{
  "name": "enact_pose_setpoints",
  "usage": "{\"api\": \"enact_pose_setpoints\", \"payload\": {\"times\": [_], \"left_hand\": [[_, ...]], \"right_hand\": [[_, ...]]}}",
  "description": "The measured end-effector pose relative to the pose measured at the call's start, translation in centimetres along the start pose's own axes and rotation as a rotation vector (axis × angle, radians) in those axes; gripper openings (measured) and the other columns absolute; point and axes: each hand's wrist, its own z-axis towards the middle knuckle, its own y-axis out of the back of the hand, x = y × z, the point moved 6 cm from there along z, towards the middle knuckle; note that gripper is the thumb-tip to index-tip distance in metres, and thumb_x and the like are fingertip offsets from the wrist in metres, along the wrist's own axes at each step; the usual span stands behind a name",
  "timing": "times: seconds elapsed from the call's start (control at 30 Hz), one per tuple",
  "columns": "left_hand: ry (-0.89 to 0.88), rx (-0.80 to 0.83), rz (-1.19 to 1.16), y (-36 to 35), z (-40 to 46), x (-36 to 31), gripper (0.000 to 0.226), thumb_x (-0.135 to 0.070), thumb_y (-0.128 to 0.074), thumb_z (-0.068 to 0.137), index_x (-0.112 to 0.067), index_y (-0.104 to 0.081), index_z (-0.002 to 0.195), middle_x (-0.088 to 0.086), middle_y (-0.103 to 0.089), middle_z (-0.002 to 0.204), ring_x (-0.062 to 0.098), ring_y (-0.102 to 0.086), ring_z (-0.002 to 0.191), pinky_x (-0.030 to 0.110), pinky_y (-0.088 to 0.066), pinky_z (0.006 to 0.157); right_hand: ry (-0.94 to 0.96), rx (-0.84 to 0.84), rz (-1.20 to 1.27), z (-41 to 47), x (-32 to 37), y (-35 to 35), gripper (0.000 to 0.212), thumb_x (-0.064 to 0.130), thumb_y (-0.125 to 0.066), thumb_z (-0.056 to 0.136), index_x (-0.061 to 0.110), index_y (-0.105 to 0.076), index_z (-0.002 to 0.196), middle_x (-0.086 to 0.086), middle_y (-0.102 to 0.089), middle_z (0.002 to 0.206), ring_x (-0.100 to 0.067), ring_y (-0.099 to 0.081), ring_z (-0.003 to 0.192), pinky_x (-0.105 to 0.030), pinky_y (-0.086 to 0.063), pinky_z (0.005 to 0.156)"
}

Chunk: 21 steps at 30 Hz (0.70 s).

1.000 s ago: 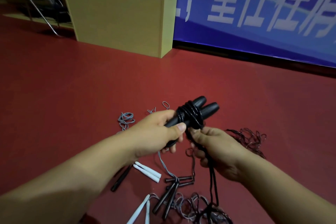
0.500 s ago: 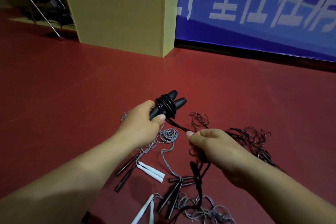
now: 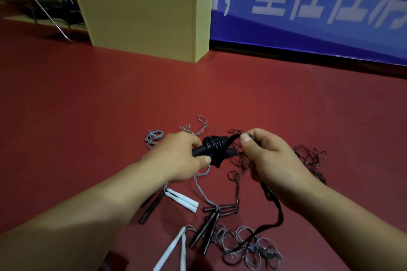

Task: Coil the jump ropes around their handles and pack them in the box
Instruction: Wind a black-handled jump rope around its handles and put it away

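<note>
My left hand grips the paired black handles, held above the floor, several tight turns of black rope wound around them. My right hand pinches the free rope between thumb and fingers; the slack hangs down to the red floor. Loose ropes with white handles and dark ones lie below. A tan box stands before a blue banner

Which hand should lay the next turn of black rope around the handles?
Right. The right hand already pinches the black rope beside the coil, with slack trailing below. The left hand grips the black handles, so it is better kept steadying them.
</note>
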Motion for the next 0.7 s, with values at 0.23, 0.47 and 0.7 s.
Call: {"api": "enact_pose_setpoints", "payload": {"times": [0.23, 0.47, 0.7], "left_hand": [[-0.276, 0.222, 0.006, -2.0, -2.2, -4.1, 0.019, -0.043, -0.066, 0.087, -0.025, -0.059, 0.09, -0.006, -0.05, 0.064, 0.012, -0.046, 0.057, 0.028, -0.035, 0.055], [-0.459, 0.407, -0.16, -1.8, -3.5, -5.3, 0.01, -0.032, -0.062, 0.093, -0.023, -0.061, 0.094, 0.001, -0.053, 0.072, 0.009, -0.043, 0.061, 0.032, -0.039, 0.061], [-0.475, 0.653, -0.538, -2.0, -4.8, -5.7, 0.007, -0.018, -0.058, 0.097, -0.023, -0.061, 0.093, -0.008, -0.052, 0.071, 0.013, -0.045, 0.063, 0.03, -0.04, 0.061]], "right_hand": [[0.158, -0.114, -0.338, 0.9, 0.2, 2.3, 0.023, 0.035, -0.055, 0.096, 0.019, -0.067, 0.085, 0.008, -0.058, 0.061, -0.006, -0.054, 0.056, -0.022, -0.048, 0.057], [0.03, -0.14, -0.221, 1.7, -0.4, 3.9, 0.039, 0.048, -0.078, 0.067, 0.011, -0.07, 0.071, -0.009, -0.062, 0.063, -0.011, -0.052, 0.058, -0.029, -0.044, 0.057], [-0.236, 0.089, 0.063, 1.6, -1.8, 3.0, 0.028, 0.036, -0.076, 0.063, 0.013, -0.06, 0.068, 0.0, -0.053, 0.055, -0.013, -0.046, 0.044, -0.023, -0.04, 0.044]]}}
